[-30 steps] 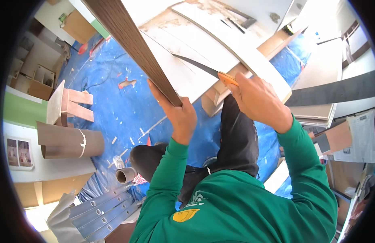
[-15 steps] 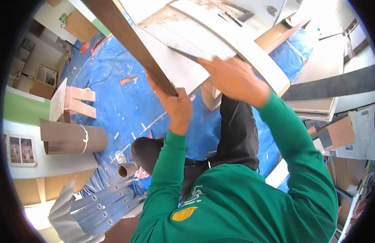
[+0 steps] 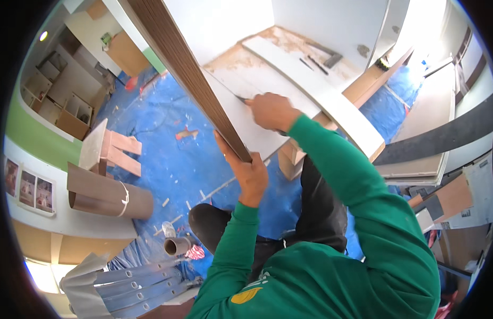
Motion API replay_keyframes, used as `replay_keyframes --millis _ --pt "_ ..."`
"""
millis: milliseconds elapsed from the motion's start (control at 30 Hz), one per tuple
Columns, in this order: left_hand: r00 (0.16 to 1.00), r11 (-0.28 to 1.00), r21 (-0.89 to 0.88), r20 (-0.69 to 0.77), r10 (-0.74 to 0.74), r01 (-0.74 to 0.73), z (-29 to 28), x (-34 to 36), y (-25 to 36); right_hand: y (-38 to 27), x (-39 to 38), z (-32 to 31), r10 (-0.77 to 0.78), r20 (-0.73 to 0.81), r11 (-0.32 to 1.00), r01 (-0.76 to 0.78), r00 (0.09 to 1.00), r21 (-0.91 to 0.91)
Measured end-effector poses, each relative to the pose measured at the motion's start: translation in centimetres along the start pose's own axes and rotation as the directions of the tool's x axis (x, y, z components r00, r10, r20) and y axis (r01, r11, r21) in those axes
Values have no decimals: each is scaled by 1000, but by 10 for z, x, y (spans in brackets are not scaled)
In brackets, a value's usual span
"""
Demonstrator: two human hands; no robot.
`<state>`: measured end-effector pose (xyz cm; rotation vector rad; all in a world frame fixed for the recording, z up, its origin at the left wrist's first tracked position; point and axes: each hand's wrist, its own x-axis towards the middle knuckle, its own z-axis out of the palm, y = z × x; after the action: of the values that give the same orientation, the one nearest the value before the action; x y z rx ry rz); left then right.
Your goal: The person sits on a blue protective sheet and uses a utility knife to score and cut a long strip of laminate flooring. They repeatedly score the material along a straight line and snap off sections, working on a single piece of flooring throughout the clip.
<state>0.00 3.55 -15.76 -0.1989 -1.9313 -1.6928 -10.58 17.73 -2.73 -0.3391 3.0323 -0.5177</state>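
A long wood-grain dark brown board (image 3: 188, 74) rises diagonally to the top edge, and my left hand (image 3: 241, 167) grips its lower end, fingers along the side. My right hand (image 3: 270, 111) is closed on the handle of a hand saw, whose blade (image 3: 241, 98) angles up-left over a white panel (image 3: 228, 109) with a cut or drawn line on it. The hand hides most of the saw. A long white strip (image 3: 310, 80) lies across the panel's right side, and a hammer-like tool (image 3: 331, 59) and small dark tools (image 3: 315, 63) lie beyond it.
Blue sheeting (image 3: 172, 106) covers the floor. At left are a wooden stool (image 3: 121, 151), a brown roll (image 3: 108, 194), a tube (image 3: 177, 245) and a metal ladder (image 3: 140, 290). Stacked boards (image 3: 416, 165) and a dark curved strip (image 3: 443, 133) are at right; cabinets (image 3: 71, 111) at upper left.
My right hand has pushed the saw up and to the left along the white panel. The view has tilted, so the board and my left hand appear lower and farther right.
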Motion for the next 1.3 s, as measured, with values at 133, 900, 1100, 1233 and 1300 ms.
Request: replay_keyframes --millis 133,900,1100,1233,1300 --pt "998 996 72 -24 -54 56 -2 -3 2 36 -151 -25 -147 -76 989 146 986 -23" --pt "999 997 58 -5 -52 52 -4 -12 2 31 -135 -32 -96 19 984 97 995 -146" --pt "997 997 6 25 -79 79 3 -3 6 -12 45 -1 -44 44 999 45 998 -3" --pt "995 990 104 9 -95 93 -3 -1 8 -4 33 -7 108 256 937 -184 961 296" --pt "997 994 89 13 -70 69 2 6 13 22 22 -7 -134 188 947 70 973 312"
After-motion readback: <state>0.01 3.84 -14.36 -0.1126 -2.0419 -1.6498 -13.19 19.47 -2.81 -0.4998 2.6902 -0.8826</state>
